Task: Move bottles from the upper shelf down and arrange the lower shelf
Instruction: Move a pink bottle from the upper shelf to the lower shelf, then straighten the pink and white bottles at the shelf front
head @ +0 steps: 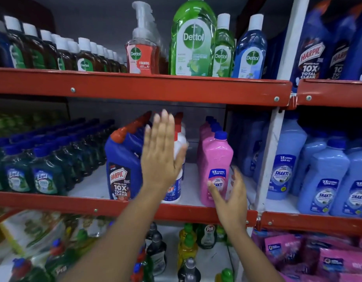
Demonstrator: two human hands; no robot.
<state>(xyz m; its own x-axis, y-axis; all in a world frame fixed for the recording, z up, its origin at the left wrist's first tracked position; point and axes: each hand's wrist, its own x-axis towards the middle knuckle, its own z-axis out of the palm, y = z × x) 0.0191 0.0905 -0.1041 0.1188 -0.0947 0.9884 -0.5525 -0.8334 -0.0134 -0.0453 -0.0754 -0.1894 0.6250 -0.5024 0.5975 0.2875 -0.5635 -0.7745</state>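
Head view, left hand: the left hand is spread flat, fingers straight up, palm laid against the white bottle on the lower shelf; released, grasping nothing
Head view, right hand: the right hand is half curled round the base of the front pink bottle, thumb across its label; touching it, but whether it truly grips I cannot tell
Left of the left hand: a blue Harpic bottle, just beside the white one
Between the hands: a bare strip of shelf floor
Above both hands: the upper shelf with the big green Dettol bottle, a smaller green one and a blue Dettol bottle, all upright
Step in hand: likely the arranging part, squaring rows on the lower shelf
Next move: probably needs the pink row drawn toward the white one, then a reach up for a Dettol bottle
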